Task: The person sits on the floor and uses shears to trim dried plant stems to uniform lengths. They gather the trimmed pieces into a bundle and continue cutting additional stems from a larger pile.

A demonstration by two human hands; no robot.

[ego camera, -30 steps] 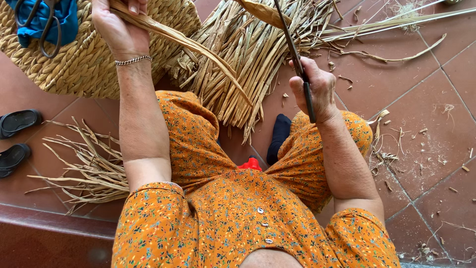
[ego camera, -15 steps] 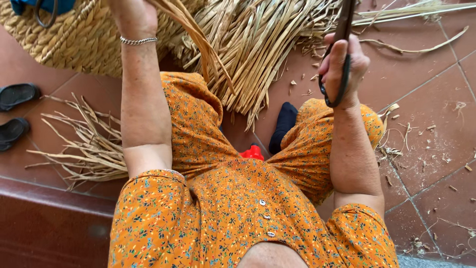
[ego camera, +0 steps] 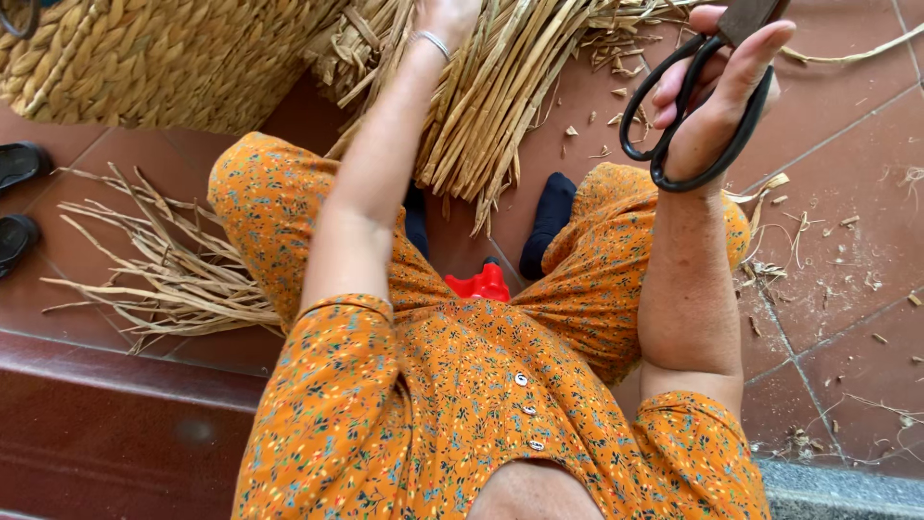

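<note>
Nearest the body, between the knees, sits a small red plastic piece [ego camera: 478, 285]; no package or label shows. Above it, the right hand [ego camera: 717, 91] keeps a closed grip through the loop handles of black metal scissors [ego camera: 688, 106], blades cut off by the frame. Left of that grip, the left hand [ego camera: 445, 17] reaches into dry, flat straw strips [ego camera: 500, 87], its fingers out of view, beside a coarse woven basket [ego camera: 144, 58]

Right hand [ego camera: 717, 91] is lifting the black scissors [ego camera: 698, 106] higher than before; left hand [ego camera: 448, 14] is reaching further into the straw bundle [ego camera: 500, 87].
</note>
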